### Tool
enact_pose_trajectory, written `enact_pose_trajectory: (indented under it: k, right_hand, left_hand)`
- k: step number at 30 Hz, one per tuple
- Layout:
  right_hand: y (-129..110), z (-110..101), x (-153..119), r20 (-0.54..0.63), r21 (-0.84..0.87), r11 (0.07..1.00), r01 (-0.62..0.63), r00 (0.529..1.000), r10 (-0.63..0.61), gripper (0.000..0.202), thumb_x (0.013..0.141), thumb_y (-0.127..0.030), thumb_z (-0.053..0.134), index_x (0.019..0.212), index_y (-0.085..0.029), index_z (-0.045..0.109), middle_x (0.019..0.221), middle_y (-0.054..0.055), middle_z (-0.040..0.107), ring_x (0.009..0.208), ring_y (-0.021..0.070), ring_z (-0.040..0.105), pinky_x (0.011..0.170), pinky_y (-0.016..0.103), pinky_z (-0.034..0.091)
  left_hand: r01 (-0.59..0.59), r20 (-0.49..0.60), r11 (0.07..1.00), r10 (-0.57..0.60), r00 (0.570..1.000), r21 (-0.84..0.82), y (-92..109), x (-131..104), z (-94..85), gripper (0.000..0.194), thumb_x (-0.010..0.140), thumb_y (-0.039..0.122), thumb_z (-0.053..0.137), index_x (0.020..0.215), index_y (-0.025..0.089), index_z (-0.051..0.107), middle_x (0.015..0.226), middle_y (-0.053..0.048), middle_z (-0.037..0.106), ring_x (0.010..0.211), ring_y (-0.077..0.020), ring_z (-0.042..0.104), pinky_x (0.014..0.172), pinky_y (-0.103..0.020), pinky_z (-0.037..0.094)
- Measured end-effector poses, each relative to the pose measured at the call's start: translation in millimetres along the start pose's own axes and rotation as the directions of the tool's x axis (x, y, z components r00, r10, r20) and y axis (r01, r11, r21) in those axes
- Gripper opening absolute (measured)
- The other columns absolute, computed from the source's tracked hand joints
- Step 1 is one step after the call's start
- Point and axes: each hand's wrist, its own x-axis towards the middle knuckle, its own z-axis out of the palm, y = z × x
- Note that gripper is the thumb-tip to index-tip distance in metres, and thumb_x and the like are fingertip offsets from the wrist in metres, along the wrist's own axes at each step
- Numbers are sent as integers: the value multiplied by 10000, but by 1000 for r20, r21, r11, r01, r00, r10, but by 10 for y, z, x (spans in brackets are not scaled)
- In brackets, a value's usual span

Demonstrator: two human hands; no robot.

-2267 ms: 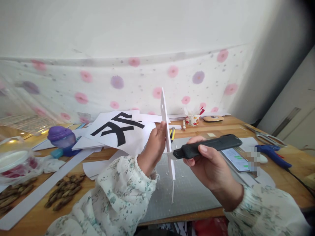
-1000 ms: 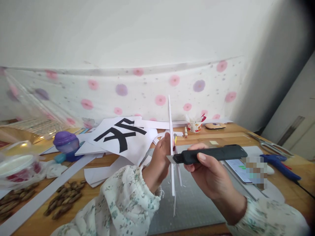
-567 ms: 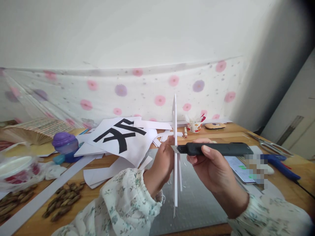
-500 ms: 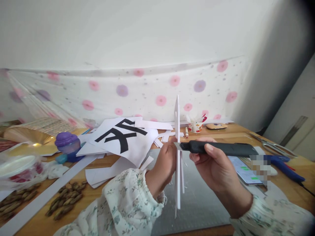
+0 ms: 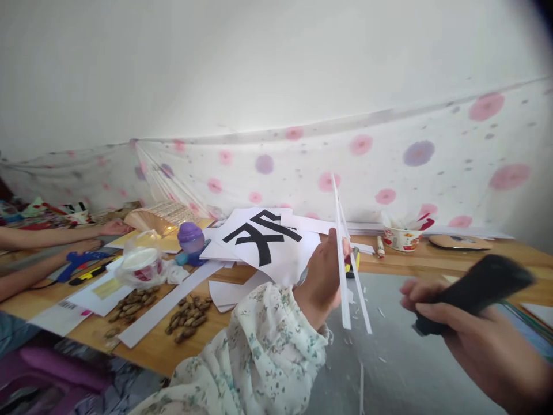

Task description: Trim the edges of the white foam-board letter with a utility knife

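While my left hand [image 5: 322, 279] is pinching the thin white foam-board strips [image 5: 345, 271] upright above the grey cutting mat [image 5: 389, 369], my right hand [image 5: 466, 340] is clamping the black utility knife [image 5: 473, 291] — just right of the strips, apart from them.

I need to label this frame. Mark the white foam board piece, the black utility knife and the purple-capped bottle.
white foam board piece [image 5: 344, 300]: head view, lower part of the upright white edge.
black utility knife [image 5: 479, 288]: head view, middle of the blurred black handle.
purple-capped bottle [image 5: 190, 233]: head view, on the purple cap.
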Motion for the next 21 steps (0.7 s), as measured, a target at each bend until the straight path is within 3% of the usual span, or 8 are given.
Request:
enact_pose_trajectory:
  k: [2, 5, 8, 10, 14, 18, 21]
  right_hand:
    - [106, 98, -17, 6, -72, 992, -104, 994, 105, 342, 547, -442, 780, 797, -214, 726, 911, 78, 713, 878, 289, 622, 717, 377, 478]
    - [193, 244, -88, 91, -25, 975, -219, 971, 220, 534, 606, -497, 779, 1039, -192, 710, 1011, 97, 727, 897, 281, 660, 802, 389, 503]
    - [205, 351, -167, 169, 82, 954, -287, 948, 271, 573, 665, -492, 765, 1147, -195, 677, 875, 68, 746, 803, 235, 678, 739, 334, 529]
    - [199, 392, -195, 201, 175, 929, -325, 936, 290, 502, 682, -464, 766, 1103, -199, 698, 797, 48, 741, 755, 214, 678, 671, 291, 533]
    - [213, 419, -192, 175, 329, 878, -348, 936, 306, 341, 656, -382, 791, 929, -185, 736, 824, 51, 746, 722, 199, 682, 612, 253, 543]
    - [263, 410, -153, 158, 385, 859, -338, 941, 300, 307, 651, -335, 790, 912, -188, 720, 825, 66, 741, 664, 222, 682, 511, 275, 537]
    - [282, 364, -73, 122, 435, 852, -290, 957, 264, 270, 642, -306, 795, 878, -210, 709, 769, 43, 733, 616, 217, 669, 469, 278, 528]
  left_hand:
    - [-32, -13, 999, 32, 999, 24, 9, -6, 16, 538, 927, 601, 300, 570, 203, 361, 592, 17, 353, 564, -125, 320, 566, -281, 282]
    - [-48, 10, 998, 48, 999, 28, 32, -30, 42, 479, 969, 452, 282, 569, 198, 348, 586, 17, 356, 560, -120, 323, 563, -281, 278]
    - [-52, 35, 999, 52, 998, -1, 46, -57, 48, 376, 936, 322, 386, 584, 193, 366, 589, 21, 364, 550, -112, 299, 544, -276, 262]
    - [-2, 47, 998, 5, 999, -57, 35, -69, 50, 352, 908, 316, 442, 585, 191, 379, 575, 24, 355, 538, -108, 290, 528, -271, 256]
    - [129, 78, 971, -116, 990, -200, -32, -69, 61, 340, 871, 354, 481, 584, 187, 410, 568, 19, 357, 523, -103, 326, 509, -258, 287]
    - [128, 102, 953, -103, 989, -273, -86, -36, 57, 199, 752, 262, 579, 607, 175, 473, 624, -2, 465, 569, -113, 422, 538, -251, 355]
    - [192, 157, 933, -150, 976, -305, -87, 10, 42, 182, 743, 291, 641, 664, 170, 530, 628, 1, 513, 563, -113, 478, 542, -244, 395]
